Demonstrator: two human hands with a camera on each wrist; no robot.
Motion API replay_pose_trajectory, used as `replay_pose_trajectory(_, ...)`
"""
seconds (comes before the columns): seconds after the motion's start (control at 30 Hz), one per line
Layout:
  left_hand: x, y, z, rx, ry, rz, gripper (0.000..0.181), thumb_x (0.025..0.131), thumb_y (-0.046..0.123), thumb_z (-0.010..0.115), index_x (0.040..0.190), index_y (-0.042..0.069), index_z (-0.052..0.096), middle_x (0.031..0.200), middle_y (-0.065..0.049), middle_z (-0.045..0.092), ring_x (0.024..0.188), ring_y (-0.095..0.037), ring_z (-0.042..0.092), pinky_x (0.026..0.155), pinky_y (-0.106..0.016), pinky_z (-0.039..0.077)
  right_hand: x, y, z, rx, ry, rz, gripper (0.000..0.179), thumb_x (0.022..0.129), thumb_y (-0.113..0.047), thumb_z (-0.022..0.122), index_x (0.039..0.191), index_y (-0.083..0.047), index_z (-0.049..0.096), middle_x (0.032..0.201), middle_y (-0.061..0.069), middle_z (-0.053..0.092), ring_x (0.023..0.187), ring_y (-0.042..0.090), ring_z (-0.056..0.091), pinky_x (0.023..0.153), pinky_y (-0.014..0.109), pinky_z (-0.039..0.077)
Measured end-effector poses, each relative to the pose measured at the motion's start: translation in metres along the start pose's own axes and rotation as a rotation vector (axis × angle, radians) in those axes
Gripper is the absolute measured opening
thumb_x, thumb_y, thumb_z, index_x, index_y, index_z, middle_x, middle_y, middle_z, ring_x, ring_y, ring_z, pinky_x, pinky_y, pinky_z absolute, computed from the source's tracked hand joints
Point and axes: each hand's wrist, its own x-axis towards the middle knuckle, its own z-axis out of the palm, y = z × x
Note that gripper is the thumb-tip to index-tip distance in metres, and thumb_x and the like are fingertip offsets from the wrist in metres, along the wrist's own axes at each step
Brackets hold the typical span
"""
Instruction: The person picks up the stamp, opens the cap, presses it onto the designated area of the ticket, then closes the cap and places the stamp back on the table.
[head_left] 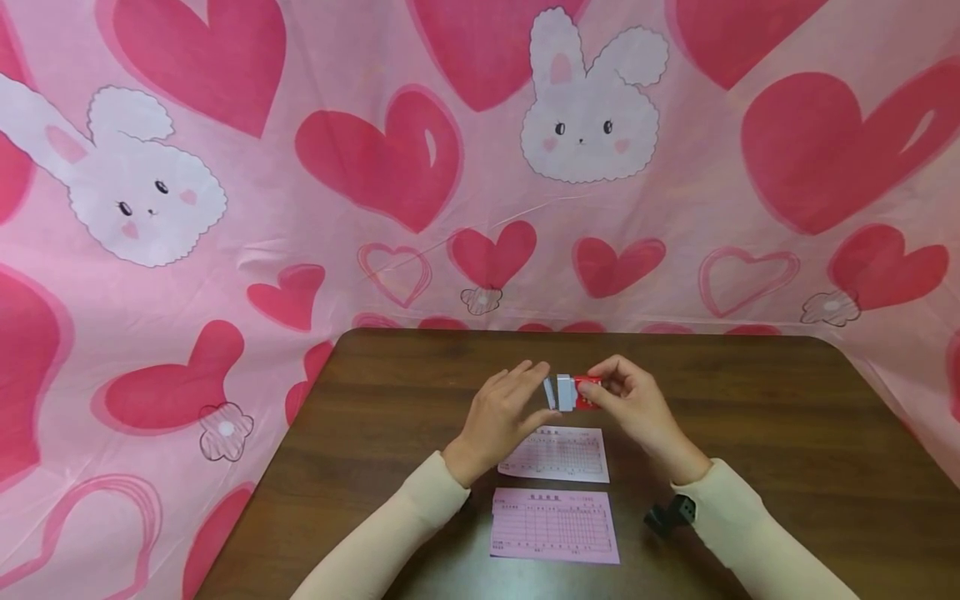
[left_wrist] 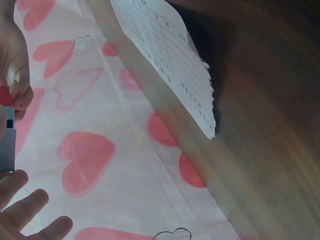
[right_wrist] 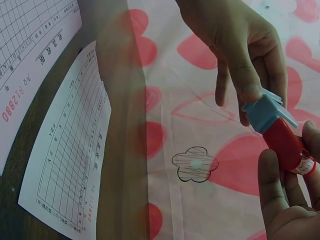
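Rn R hand [head_left: 637, 400] grips red stamp [head_left: 588, 392], L hand [head_left: 501, 418] its cap [head_left: 550, 393].

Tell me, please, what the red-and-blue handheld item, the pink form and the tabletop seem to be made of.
Red-and-blue item: probably hard plastic, given its smooth, evenly coloured faces and slight shine.
Pink form: apparently thin matte paper, a flat sheet with printed lines.
Tabletop: brown grain and mild sheen suggest finished wood, though laminate is possible.
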Motion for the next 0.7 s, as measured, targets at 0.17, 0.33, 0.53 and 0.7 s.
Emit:
replay_pose_trajectory(0.17, -0.001, -0.006, -0.004, 0.016, -0.002, -0.015, 0.072, 0.079, 0.029, 0.095, 0.138, 0.001, 0.066, 0.134, -0.013, 0.071, 0.125, -0.031, 0.068, 0.098, -0.051, 0.056, -0.001, -0.002, -0.002, -0.008, 0.005, 0.016, 0.022, 0.095, 0.003, 0.074, 0.112, 0.011, 0.063, 0.092, -0.003, 0.069, 0.076, 0.012, 0.067, 0.070, 0.023, 0.058)
replay_pose_trajectory(0.33, -0.003, -0.014, -0.008, 0.017, -0.022, -0.049, 0.070, 0.078, 0.026, 0.096, 0.136, 0.001, 0.068, 0.133, -0.012, 0.072, 0.126, -0.030, 0.067, 0.100, -0.051, 0.055, -0.002, -0.003, -0.004, -0.009, 0.011, 0.025, 0.022, 0.095, 0.004, 0.074, 0.112, 0.012, 0.063, 0.092, -0.002, 0.070, 0.076, 0.012, 0.067, 0.070, 0.023, 0.059)
replay_pose_trajectory(0.53, -0.008, -0.024, -0.013, 0.000, -0.057, -0.089, 0.066, 0.077, 0.024, 0.096, 0.134, 0.000, 0.070, 0.126, -0.015, 0.074, 0.122, -0.033, 0.069, 0.097, -0.055, 0.055, -0.004, -0.001, -0.009, -0.056, 0.018, 0.039, 0.023, 0.095, -0.001, 0.076, 0.112, 0.008, 0.064, 0.095, 0.002, 0.070, 0.077, 0.014, 0.067, 0.071, 0.025, 0.059)
replay_pose_trajectory(0.7, -0.011, -0.034, -0.018, 0.030, -0.124, -0.134, 0.065, 0.082, 0.030, 0.092, 0.136, 0.002, 0.069, 0.118, -0.011, 0.073, 0.108, -0.026, 0.071, 0.093, -0.048, 0.057, -0.004, 0.002, -0.012, -0.090, 0.020, 0.052, 0.023, 0.095, -0.005, 0.077, 0.111, 0.005, 0.065, 0.095, 0.001, 0.070, 0.077, 0.015, 0.066, 0.070, 0.027, 0.060)
